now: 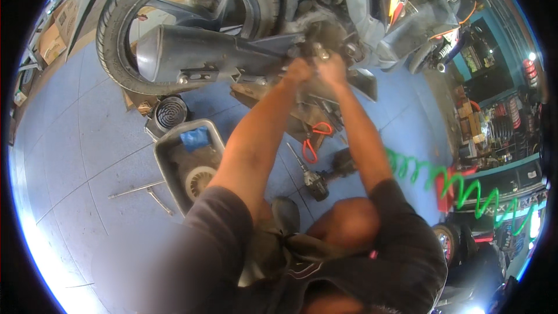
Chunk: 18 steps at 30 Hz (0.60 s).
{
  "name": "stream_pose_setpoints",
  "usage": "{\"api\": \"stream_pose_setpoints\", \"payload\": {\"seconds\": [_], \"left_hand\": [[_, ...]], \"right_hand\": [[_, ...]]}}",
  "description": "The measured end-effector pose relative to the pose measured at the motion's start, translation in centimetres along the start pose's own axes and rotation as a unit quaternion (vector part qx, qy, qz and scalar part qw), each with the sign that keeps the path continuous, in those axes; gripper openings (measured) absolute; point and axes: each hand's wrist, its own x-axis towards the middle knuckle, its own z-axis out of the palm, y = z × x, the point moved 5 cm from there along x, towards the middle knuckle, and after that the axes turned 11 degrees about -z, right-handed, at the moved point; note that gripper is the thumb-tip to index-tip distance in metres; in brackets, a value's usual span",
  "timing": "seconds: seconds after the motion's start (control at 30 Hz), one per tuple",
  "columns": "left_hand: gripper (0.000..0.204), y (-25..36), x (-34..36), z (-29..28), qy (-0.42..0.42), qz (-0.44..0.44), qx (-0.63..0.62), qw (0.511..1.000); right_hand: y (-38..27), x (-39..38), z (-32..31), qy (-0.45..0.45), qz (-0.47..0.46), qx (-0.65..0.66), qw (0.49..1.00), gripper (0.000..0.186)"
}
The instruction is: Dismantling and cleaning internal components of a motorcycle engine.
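Observation:
Both my arms reach forward to the engine side of a motor scooter (325,30), where a greyish, dusty blur hides detail. My left hand (299,72) is closed beside the engine casing, near the front end of the grey exhaust muffler (192,52); what its fingers grip is hidden. Close on its right, my right hand (331,70) is closed too, with a small shiny metal part (322,53) showing at its fingers. I cannot make out what that part belongs to. The rear wheel (110,40) stands behind the muffler.
Below the scooter lie red-handled pliers (310,150) and a power wrench with a long shaft (314,185). A grey tub (161,151) holds a blue cloth (195,138) and a finned fan wheel (201,181). A T-handle wrench (152,193) lies left. A green coiled hose (462,189) stretches right.

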Motion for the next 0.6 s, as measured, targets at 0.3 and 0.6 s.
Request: {"api": "stream_pose_setpoints", "payload": {"seconds": [0.3, 0.6], "left_hand": [[0.045, -0.3, 3.7, 1.5, 0.144, 0.011, -0.027, 0.989], [0.050, -4.2, 4.6, -0.4, 0.088, -0.066, -0.249, 0.962]], "right_hand": [[-2.7, 1.4, -2.4, 0.056, -0.091, -0.101, 0.989, 0.037], [0.6, -5.4, -0.8, -0.002, 0.001, 0.082, 0.997, 0.030]]}}
